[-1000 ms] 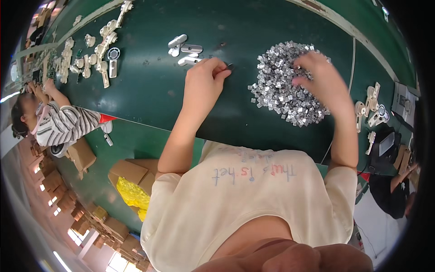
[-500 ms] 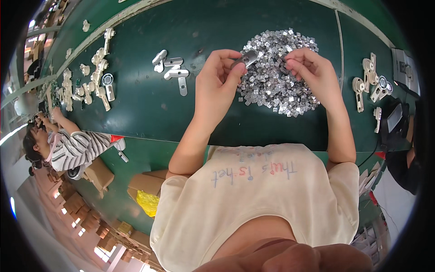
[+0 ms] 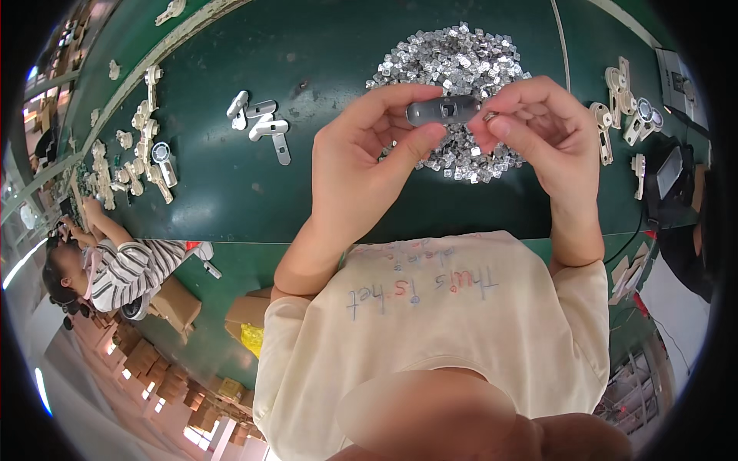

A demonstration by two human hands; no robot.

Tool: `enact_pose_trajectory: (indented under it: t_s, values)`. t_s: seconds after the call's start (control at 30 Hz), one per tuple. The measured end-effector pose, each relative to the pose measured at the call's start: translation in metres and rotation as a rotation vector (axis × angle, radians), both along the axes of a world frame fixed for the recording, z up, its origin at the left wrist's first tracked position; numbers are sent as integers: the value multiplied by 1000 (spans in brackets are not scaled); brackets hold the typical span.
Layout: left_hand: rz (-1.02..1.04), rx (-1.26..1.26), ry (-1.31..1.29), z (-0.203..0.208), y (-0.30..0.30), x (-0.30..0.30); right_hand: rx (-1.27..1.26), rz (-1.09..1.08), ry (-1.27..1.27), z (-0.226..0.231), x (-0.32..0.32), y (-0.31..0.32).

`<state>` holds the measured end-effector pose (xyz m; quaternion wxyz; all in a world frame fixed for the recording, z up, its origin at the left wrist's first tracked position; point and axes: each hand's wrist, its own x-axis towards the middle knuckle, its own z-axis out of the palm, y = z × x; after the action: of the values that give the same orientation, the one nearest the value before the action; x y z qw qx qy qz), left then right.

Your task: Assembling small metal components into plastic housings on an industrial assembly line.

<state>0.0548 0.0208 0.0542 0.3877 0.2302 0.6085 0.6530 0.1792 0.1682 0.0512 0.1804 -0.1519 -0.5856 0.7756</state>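
Observation:
My left hand (image 3: 369, 154) pinches a grey oblong metal plate (image 3: 427, 113) with rounded ends and a square hole, held level above the table. Close to the plate's right end, my right hand (image 3: 550, 134) is closed, thumb against forefinger, on a small metal piece (image 3: 490, 117). Behind and below both hands spreads a heap of small square metal pieces (image 3: 453, 61) on the dark green table (image 3: 323, 46). Left of my left hand lie several more oblong metal plates (image 3: 269, 128), loosely overlapping.
Cream-coloured lever-like parts (image 3: 146, 146) lie at the table's left, and similar parts (image 3: 619, 92) at the right. A black device (image 3: 670, 178) stands at the right edge. A co-worker in a striped shirt (image 3: 138, 265) sits at the left.
My right hand has lifted from the heap with a small metal piece and come beside the plate. My left hand has turned the plate level. The whole view has shifted slightly.

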Motion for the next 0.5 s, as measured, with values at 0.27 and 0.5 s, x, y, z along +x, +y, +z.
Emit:
enact_pose_trajectory:
  t_s: [0.27,0.5]
  values:
    - [-47,-24,218,-10,-1,3,657,-116,159,3,-3,1]
    - [-56,-17,260,-6,-5,8,1255,-116,306,-1,-6,-4]
